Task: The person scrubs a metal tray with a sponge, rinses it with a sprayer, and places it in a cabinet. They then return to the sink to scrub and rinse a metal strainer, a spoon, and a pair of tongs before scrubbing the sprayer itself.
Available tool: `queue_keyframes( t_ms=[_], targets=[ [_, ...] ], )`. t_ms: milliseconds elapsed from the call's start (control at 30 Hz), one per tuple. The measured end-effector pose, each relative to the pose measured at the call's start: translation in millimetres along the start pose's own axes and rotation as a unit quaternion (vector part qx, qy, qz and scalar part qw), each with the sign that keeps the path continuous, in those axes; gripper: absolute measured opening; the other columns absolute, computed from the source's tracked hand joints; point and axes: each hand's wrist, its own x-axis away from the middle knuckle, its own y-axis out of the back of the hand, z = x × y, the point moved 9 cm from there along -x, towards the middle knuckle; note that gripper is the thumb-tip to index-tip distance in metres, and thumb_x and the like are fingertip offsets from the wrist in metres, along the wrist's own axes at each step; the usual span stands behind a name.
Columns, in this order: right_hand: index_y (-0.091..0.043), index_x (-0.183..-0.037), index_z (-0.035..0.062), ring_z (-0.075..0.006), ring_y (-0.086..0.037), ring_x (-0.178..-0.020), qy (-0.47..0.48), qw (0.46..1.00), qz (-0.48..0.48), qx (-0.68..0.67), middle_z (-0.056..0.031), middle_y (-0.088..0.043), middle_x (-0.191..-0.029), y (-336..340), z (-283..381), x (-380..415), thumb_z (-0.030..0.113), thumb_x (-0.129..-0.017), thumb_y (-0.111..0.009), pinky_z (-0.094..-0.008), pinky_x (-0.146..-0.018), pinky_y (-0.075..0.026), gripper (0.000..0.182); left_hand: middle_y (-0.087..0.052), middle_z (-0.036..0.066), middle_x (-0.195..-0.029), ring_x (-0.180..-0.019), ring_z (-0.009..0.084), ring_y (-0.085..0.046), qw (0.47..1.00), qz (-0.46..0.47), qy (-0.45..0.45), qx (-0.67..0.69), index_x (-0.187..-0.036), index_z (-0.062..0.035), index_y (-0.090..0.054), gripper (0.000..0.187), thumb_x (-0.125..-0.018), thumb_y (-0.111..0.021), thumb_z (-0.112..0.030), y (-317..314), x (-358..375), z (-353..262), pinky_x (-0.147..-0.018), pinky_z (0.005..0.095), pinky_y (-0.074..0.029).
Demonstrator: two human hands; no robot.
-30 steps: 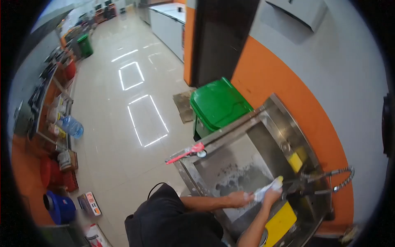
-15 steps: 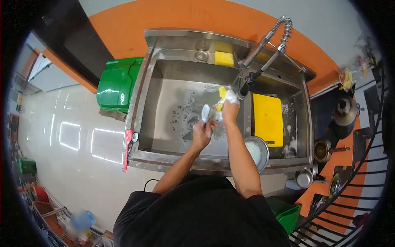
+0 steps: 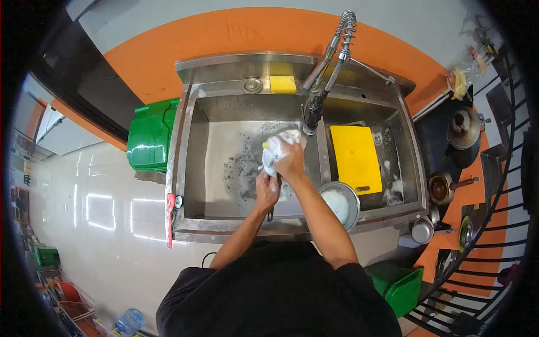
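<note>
Over the left basin of the steel sink (image 3: 193,151), my left hand (image 3: 268,191) is closed round the handle of a utensil (image 3: 270,214), whose dark end sticks out below the fist. My right hand (image 3: 289,161) presses a foamy sponge (image 3: 274,147) with a bit of yellow showing against the utensil's upper part. Suds cover both the sponge and the fingers. Foam hides the utensil's head, so its shape cannot be made out. Soapy water lies on the basin floor below.
A yellow board (image 3: 356,157) leans in the right basin, beside a metal bowl (image 3: 340,205) of suds. The spring faucet (image 3: 331,62) rises behind. A yellow sponge (image 3: 283,85) lies on the back ledge. Pans (image 3: 440,187) stand right; a green bin (image 3: 150,135) stands left.
My right hand has brought the foamy sponge down and left onto the utensil, which was apart from it before. The whole view has shifted somewhat.
</note>
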Motion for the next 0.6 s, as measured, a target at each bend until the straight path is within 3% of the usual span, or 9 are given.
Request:
queue_keyframes(
  t_ms=[67,133,167,200,267,333,400,533,600],
  targets=[
    [-0.069,-0.104,0.0099,-0.0368,-0.06,-0.096,0.01,0.999,-0.012,-0.048,-0.0133,-0.068,-0.097,18,25,8,0.009,-0.073,-0.065,-0.0445,-0.085,-0.047,0.031,-0.049,-0.003,-0.062,-0.051,0.0048,-0.04,1.0,0.019,0.007,-0.019,-0.078,-0.007,-0.049,0.02,-0.096,-0.048,-0.016,1,2,-5,-0.044,0.0242,-0.029],
    [-0.07,-0.101,0.0092,-0.0359,-0.06,-0.095,0.187,0.977,-0.1,0.032,-0.0115,-0.069,-0.097,36,51,24,0.008,-0.075,-0.063,-0.0448,-0.083,-0.048,0.027,-0.049,-0.003,-0.062,-0.05,0.0052,-0.04,0.991,0.008,0.059,0.123,-0.078,-0.0074,-0.048,0.021,-0.096,-0.048,-0.017,2,0,8,-0.043,0.0247,-0.027],
    [-0.07,-0.1,0.0092,-0.0344,-0.06,-0.097,0.135,0.988,-0.075,-0.009,-0.0112,-0.069,-0.099,31,41,30,0.009,-0.075,-0.062,-0.0452,-0.087,-0.046,0.026,-0.049,-0.003,-0.062,-0.05,0.0056,-0.042,0.985,0.006,0.087,0.149,-0.079,-0.0066,-0.05,0.016,-0.094,-0.047,-0.012,2,0,10,-0.043,0.0242,-0.029],
    [-0.07,-0.1,0.0092,-0.0344,-0.06,-0.097,0.136,0.988,-0.075,-0.007,-0.0112,-0.069,-0.099,32,37,35,0.009,-0.075,-0.062,-0.0452,-0.087,-0.046,0.026,-0.049,-0.003,-0.062,-0.05,0.0056,-0.042,0.985,0.007,0.086,0.151,-0.079,-0.0066,-0.05,0.016,-0.094,-0.047,-0.012,-3,-1,10,-0.043,0.0242,-0.029],
    [-0.07,-0.097,0.0087,-0.0342,-0.06,-0.096,0.245,0.967,-0.052,0.037,-0.012,-0.068,-0.099,23,47,50,0.01,-0.074,-0.063,-0.0455,-0.087,-0.045,0.024,-0.051,-0.003,-0.062,-0.049,0.0059,-0.045,0.992,-0.064,0.018,0.103,-0.082,-0.0054,-0.053,0.012,-0.091,-0.045,-0.008,4,-5,-4,-0.044,0.024,-0.033],
    [-0.069,-0.094,0.0083,-0.0347,-0.06,-0.092,0.21,0.977,-0.044,-0.016,-0.0134,-0.068,-0.097,22,37,50,0.011,-0.074,-0.062,-0.0454,-0.085,-0.045,0.021,-0.056,0.0,-0.07,-0.055,0.0069,-0.05,0.995,-0.051,-0.03,0.078,-0.087,-0.0033,-0.056,0.014,-0.091,-0.043,-0.006,10,-9,-8,-0.046,0.0234,-0.039],
    [-0.068,-0.092,0.0069,-0.0355,-0.06,-0.088,0.182,0.981,-0.036,-0.049,-0.0147,-0.066,-0.093,30,34,48,0.011,-0.076,-0.062,-0.0452,-0.083,-0.045,0.017,-0.058,0.003,-0.077,-0.061,0.0074,-0.053,0.998,-0.026,0.043,0.034,-0.089,-0.0024,-0.057,0.018,-0.091,-0.04,-0.005,18,-17,19,-0.048,0.0233,-0.041],
    [-0.067,-0.091,0.0055,-0.0349,-0.061,-0.088,0.098,0.988,-0.071,-0.1,-0.0157,-0.065,-0.092,38,9,48,0.011,-0.078,-0.063,-0.0438,-0.082,-0.046,0.015,-0.049,-0.001,-0.063,-0.051,0.0074,-0.046,0.988,-0.108,0.033,0.104,-0.083,-0.006,-0.054,0.02,-0.094,-0.038,-0.012,16,-28,-18,-0.044,0.0238,-0.035],
    [-0.068,-0.091,0.0055,-0.033,-0.062,-0.088,0.044,0.963,-0.188,-0.185,-0.0141,-0.066,-0.089,65,9,35,0.01,-0.078,-0.065,-0.0419,-0.081,-0.048,0.014,-0.048,-0.001,-0.06,-0.046,0.0085,-0.043,0.985,-0.108,0.072,0.112,-0.082,-0.006,-0.053,0.023,-0.095,-0.039,-0.017,13,-28,-16,-0.042,0.0242,-0.033]
  ],
)
